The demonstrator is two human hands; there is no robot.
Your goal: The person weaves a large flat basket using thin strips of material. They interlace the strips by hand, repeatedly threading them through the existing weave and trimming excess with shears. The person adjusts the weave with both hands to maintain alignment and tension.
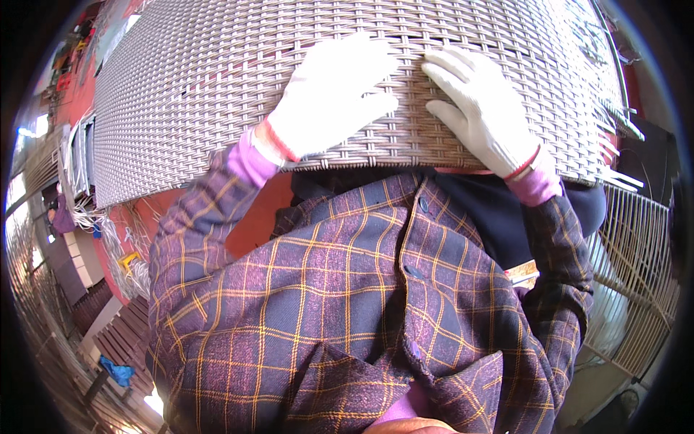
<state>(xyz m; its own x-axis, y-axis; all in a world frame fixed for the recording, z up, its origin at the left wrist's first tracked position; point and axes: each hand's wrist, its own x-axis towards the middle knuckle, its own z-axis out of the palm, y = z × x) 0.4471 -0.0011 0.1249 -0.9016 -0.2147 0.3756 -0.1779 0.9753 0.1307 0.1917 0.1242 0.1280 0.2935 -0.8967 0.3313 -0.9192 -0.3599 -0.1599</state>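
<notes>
A large woven wicker panel (pixel 195 101) in grey-brown flat strands spreads across the upper part of the view, its near edge close to my body. My left hand (pixel 332 98), in a white knitted glove with a red cuff, rests on the weave with the thumb stretched out to the right. Bright light washes out much of that glove. Just to its right my right hand (pixel 483 105), gloved alike, lies on the panel with fingers and thumb spread. Nothing shows in either hand. A narrow gap in the weave (pixel 412 40) runs near the fingertips.
Loose strand ends (pixel 614 177) stick out at the panel's right edge. Below them stands a slatted metal frame (pixel 629 267). On the left are a bundle of pale strands (pixel 76 163), a yellow object (pixel 130 262) on reddish floor, and a blue crumpled item (pixel 116 371).
</notes>
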